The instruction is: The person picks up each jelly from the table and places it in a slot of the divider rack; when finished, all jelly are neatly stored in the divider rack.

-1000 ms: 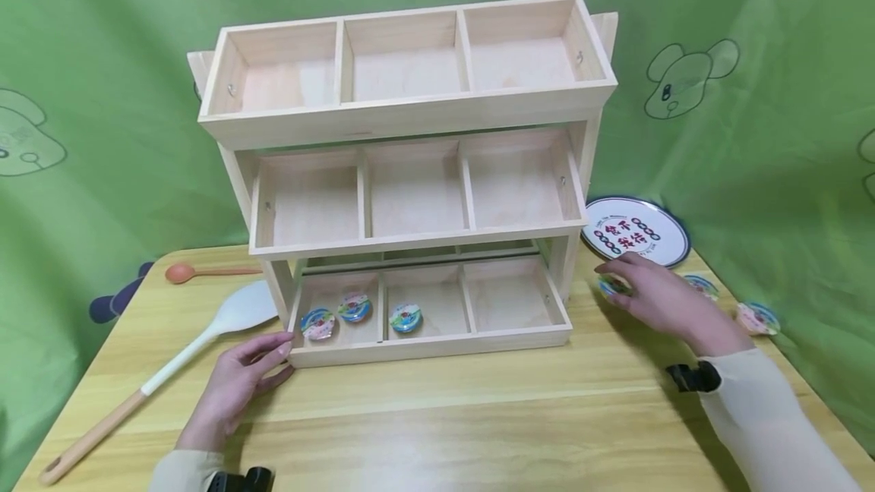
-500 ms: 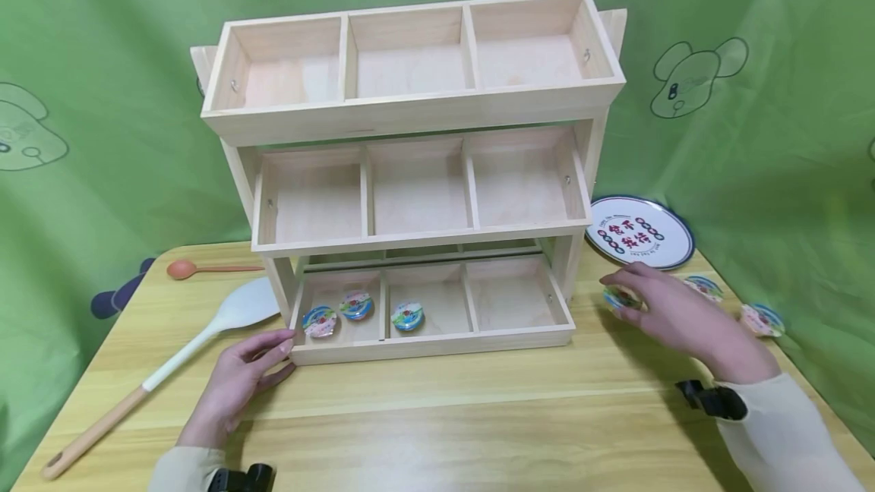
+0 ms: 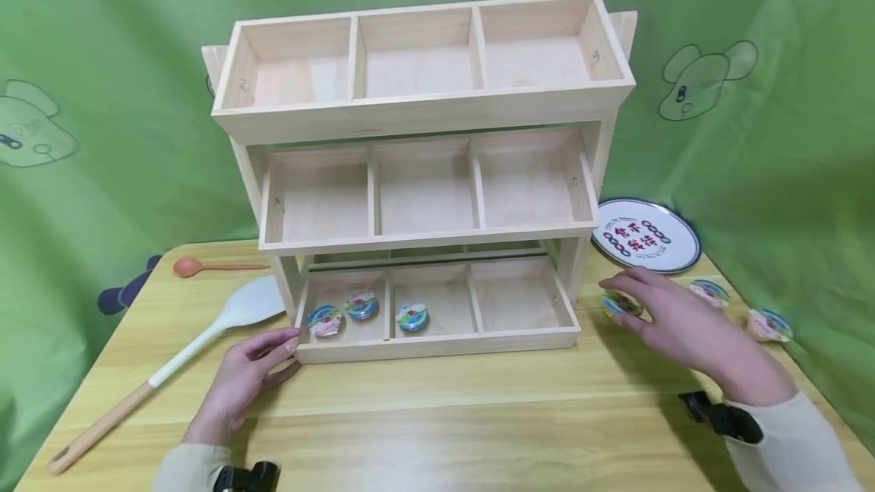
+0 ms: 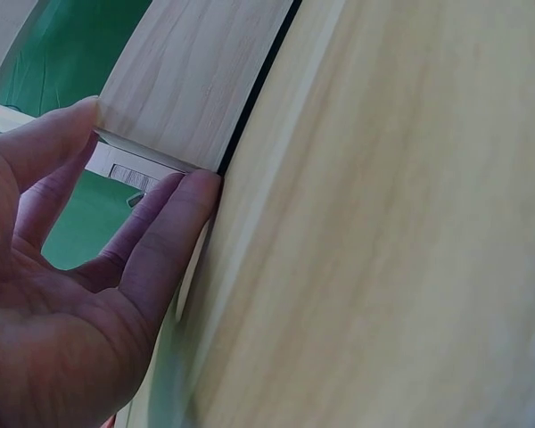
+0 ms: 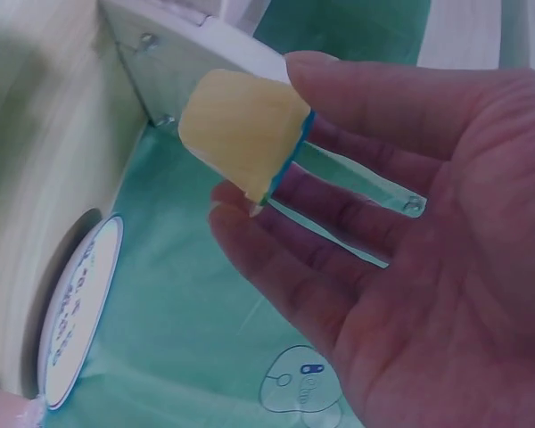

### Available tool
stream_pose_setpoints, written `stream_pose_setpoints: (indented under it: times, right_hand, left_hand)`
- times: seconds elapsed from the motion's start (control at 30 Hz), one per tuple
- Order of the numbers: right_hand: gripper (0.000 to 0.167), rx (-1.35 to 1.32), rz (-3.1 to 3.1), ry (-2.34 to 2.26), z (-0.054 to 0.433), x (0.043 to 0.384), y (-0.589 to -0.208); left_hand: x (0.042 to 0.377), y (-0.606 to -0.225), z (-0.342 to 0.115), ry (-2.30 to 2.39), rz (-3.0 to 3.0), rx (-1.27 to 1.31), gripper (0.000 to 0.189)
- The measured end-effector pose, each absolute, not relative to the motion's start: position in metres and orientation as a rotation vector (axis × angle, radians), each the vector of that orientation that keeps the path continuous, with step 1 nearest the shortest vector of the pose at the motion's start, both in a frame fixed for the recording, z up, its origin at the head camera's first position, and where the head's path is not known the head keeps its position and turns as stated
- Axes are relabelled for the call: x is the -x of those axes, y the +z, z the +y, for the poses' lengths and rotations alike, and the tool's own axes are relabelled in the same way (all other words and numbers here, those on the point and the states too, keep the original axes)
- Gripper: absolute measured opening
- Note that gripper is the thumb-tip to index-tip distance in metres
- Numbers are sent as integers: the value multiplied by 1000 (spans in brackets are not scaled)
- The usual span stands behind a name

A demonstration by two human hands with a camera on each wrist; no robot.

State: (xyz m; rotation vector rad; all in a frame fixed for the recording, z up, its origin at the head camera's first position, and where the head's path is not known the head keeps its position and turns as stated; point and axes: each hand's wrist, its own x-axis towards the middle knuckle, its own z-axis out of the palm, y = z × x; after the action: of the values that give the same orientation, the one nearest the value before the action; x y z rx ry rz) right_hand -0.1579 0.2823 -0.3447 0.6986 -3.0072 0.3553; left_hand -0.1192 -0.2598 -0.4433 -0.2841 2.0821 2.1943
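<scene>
A three-tier pale wooden rack stands on the table. At the front left corner of its bottom tray, my left hand holds the wood with thumb and fingertips, seen close in the left wrist view. Inside that tray, two jelly cups lie in the left compartment and one jelly cup in the middle one. Right of the rack, my right hand pinches another jelly cup near its lid rim. Its yellow body points away from the palm in the right wrist view.
Two more jelly cups lie by the table's right edge. A white oval plate with red characters sits behind them. On the left are a white spatula with a wooden handle and an orange spoon. Green curtain surrounds the table.
My right hand has drawn slightly nearer the table's front with the jelly cup in its grip. The left hand stays at the tray corner. The head view has shifted a little.
</scene>
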Motion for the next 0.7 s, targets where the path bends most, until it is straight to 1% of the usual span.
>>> stream_pose_setpoints:
  times: [0.43,0.7]
  right_hand:
    - [39,-797,-2908,475,273,150,-339]
    - [41,-851,-2901,498,259,148,-335]
  left_hand:
    - [119,-442,-259,2205,2069,290,39]
    - [119,-442,-259,2218,2068,291,37]
